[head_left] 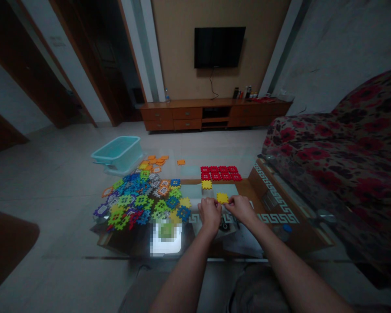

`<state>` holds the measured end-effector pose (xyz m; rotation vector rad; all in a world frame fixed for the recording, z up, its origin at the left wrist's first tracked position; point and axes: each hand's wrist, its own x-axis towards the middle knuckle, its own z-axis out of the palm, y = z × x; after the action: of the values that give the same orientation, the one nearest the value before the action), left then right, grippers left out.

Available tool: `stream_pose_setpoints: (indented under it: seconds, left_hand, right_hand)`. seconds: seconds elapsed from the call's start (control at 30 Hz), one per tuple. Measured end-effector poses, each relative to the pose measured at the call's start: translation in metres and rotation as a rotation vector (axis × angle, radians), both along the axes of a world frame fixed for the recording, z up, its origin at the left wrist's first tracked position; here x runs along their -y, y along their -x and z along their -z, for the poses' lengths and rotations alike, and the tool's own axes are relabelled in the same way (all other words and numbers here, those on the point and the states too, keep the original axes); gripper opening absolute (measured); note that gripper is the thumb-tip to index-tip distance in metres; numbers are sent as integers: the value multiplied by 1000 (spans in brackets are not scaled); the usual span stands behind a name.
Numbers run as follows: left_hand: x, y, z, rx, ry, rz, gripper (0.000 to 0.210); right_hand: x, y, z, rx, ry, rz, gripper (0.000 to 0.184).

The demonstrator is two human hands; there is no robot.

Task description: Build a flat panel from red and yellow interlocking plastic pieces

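My right hand pinches the lower right edge of a yellow interlocking plastic tile above the glass table. My left hand is beside it on the left, its fingers curled together; whether it grips anything is hidden. Just beyond my left hand, another yellow tile lies flat, directly below the red tiles, which lie in two neat rows. To the left spreads a large heap of mixed-colour tiles in blue, green, white, purple and other colours.
A turquoise plastic basin stands at the far left, near loose orange tiles. One orange tile lies alone. A bright pixelated screen is at the near left. A flowered sofa borders the right; a TV cabinet stands beyond.
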<state>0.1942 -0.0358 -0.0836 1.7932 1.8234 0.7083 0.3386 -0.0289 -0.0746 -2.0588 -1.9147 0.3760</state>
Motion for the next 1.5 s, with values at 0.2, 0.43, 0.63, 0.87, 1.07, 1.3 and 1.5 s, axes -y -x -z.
stream_pose_setpoints:
  seconds: [0.2, 0.43, 0.63, 0.87, 1.07, 1.3, 1.5]
  left_hand:
    - [-11, 10, 2, 12, -3, 61, 10]
    - [-18, 15, 2, -23, -14, 128, 30]
    - [-21, 15, -1, -102, -10, 202, 22]
    - [-26, 21, -8, -167, -23, 330, 22]
    - [-28, 22, -10, -211, -13, 360, 24]
    - [-27, 20, -10, -230, -8, 368, 25]
    - [-27, 21, -8, -232, -19, 369, 26]
  right_hand:
    - [1, 2, 1, 61, 29, -6, 17]
    - [3, 2, -3, 94, 41, -36, 19]
    - [3, 2, -5, 124, 52, -47, 22]
    - [6, 2, -10, 154, 52, -49, 21]
    - [9, 3, -16, 167, 45, -12, 21]
    - [10, 9, -25, 127, 4, -85, 15]
    - [8, 6, -20, 114, 13, -154, 21]
